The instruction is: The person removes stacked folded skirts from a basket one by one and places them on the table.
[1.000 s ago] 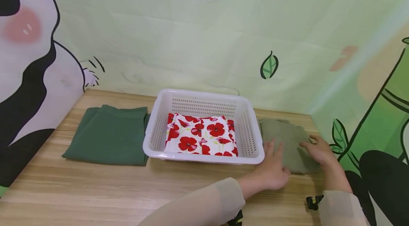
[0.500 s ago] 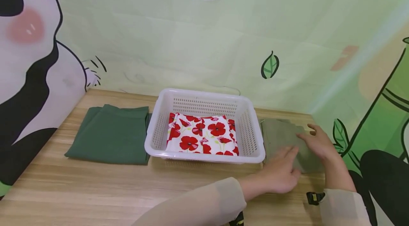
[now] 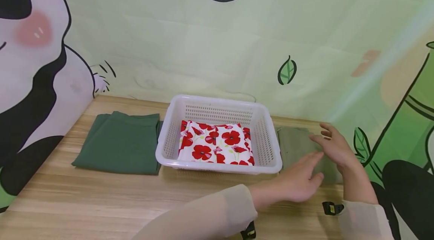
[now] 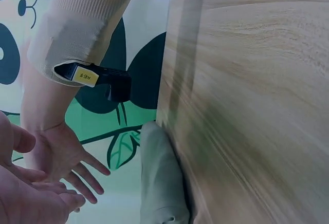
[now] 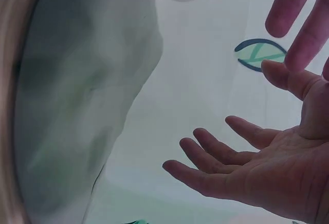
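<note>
A folded grey-green cloth [image 3: 295, 145] lies on the table right of the basket. My left hand [image 3: 300, 181] reaches across its near part, fingers extended and thumb apart. Over its right side is my right hand [image 3: 337, 149], with spread, slightly bent fingers. Neither hand holds anything. In the left wrist view the left hand [image 4: 31, 193] and right hand [image 4: 59, 154] are close together above the cloth [image 4: 162, 178]. The right wrist view has the right hand [image 5: 267, 167] palm in sight, the left hand's fingers [image 5: 298, 8] above it, and the cloth [image 5: 87, 85] at left.
A white perforated basket [image 3: 218, 167] stands mid-table, a folded white cloth with red flowers [image 3: 215, 144] inside. Left of it lies a folded dark green cloth [image 3: 118, 144]. Behind the wooden table [image 3: 135, 202] hangs a printed panda-and-leaf backdrop [image 3: 169, 44].
My left hand has moved right, away from the basket's corner and over the cloth's near part. My right hand has shifted up and slightly left, its fingers coming off the cloth.
</note>
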{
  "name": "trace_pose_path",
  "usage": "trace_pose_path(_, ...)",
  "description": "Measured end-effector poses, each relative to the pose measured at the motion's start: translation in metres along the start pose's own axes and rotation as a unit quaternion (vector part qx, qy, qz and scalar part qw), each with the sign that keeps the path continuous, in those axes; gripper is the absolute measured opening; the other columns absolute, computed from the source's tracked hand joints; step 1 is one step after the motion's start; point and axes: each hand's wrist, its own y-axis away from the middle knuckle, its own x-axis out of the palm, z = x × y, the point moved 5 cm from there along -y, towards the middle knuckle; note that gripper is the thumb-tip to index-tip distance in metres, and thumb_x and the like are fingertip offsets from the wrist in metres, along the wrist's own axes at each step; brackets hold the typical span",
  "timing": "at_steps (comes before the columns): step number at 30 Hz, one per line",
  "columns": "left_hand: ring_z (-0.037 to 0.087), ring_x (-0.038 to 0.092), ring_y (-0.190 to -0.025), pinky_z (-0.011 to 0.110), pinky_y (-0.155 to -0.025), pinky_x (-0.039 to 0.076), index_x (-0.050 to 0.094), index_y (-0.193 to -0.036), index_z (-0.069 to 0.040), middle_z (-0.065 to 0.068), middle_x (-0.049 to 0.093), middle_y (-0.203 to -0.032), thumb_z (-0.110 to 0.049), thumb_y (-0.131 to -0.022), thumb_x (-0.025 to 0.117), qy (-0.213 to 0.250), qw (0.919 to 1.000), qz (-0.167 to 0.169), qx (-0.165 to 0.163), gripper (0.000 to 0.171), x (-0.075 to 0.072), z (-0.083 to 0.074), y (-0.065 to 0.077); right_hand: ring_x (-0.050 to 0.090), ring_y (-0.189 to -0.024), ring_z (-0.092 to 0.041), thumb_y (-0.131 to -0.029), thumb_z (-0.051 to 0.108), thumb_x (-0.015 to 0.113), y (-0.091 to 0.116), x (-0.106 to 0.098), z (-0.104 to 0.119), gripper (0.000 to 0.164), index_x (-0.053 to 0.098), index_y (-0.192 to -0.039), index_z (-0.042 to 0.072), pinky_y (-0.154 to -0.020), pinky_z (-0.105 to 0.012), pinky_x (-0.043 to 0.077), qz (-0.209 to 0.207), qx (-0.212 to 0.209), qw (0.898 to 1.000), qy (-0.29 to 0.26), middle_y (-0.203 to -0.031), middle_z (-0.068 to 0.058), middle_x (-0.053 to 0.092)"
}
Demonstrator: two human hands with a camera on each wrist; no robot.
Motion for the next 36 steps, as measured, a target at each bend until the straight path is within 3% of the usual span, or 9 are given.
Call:
trace_pose_path(6, 0.007, 0.023, -0.157, 0.027, -0.125, 0.029, 0.021, -0.166, -0.019, -0.006, 0.024, -0.172, -0.035, -0.111, 0.040, -0.017, 0.9997, -0.016, 0.000, 0.061, -0.013, 0.001, 0.004, 0.016, -0.153, -0.057, -0.106, 0.049, 0.052, 0.002, 0.003, 0.009, 0.089, 0.001, -0.167, 0.008, -0.115, -0.074, 0.028, -0.007, -0.009, 1.000, -0.007, -0.169, -0.034, 0.008)
trace_pose_path(15, 0.011, 0.021, -0.159, 0.032, -0.127, 0.027, 0.022, -0.166, -0.017, -0.003, 0.026, -0.172, -0.039, -0.111, 0.041, -0.009, 0.9993, -0.032, -0.019, 0.062, -0.039, 0.022, 0.012, 0.019, -0.152, -0.056, -0.107, 0.042, 0.052, 0.005, 0.011, 0.024, 0.084, 0.004, -0.167, 0.008, -0.116, -0.074, 0.027, -0.010, -0.027, 1.000, -0.013, -0.168, -0.035, 0.011)
trace_pose_path(20, 0.014, 0.028, -0.157, 0.034, -0.126, 0.031, 0.023, -0.165, -0.014, 0.001, 0.027, -0.171, -0.036, -0.110, 0.043, -0.021, 0.9986, -0.039, -0.028, 0.063, -0.051, 0.031, 0.015, 0.021, -0.152, -0.055, -0.107, 0.043, 0.053, 0.007, 0.018, 0.034, 0.084, 0.007, -0.167, 0.009, -0.116, -0.073, 0.028, -0.008, -0.036, 0.999, -0.014, -0.167, -0.033, 0.015)
trace_pose_path(30, 0.022, 0.036, -0.154, 0.040, -0.124, 0.035, 0.022, -0.165, -0.012, 0.009, 0.024, -0.171, -0.037, -0.109, 0.045, -0.029, 0.9957, -0.048, -0.073, 0.066, -0.076, 0.059, 0.024, 0.032, -0.150, -0.051, -0.107, 0.035, 0.055, 0.007, 0.039, 0.056, 0.077, 0.013, -0.167, 0.009, -0.116, -0.063, 0.037, 0.005, -0.067, 0.997, -0.036, -0.165, -0.031, 0.025)
trace_pose_path(36, 0.025, 0.033, -0.155, 0.044, -0.126, 0.032, 0.021, -0.165, -0.010, 0.011, 0.025, -0.170, -0.037, -0.108, 0.049, -0.031, 0.9929, -0.057, -0.100, 0.069, -0.095, 0.072, 0.037, 0.040, -0.147, -0.047, -0.106, 0.033, 0.059, 0.010, 0.051, 0.070, 0.076, 0.019, -0.166, 0.011, -0.114, -0.060, 0.043, 0.011, -0.077, 0.996, -0.039, -0.164, -0.027, 0.032)
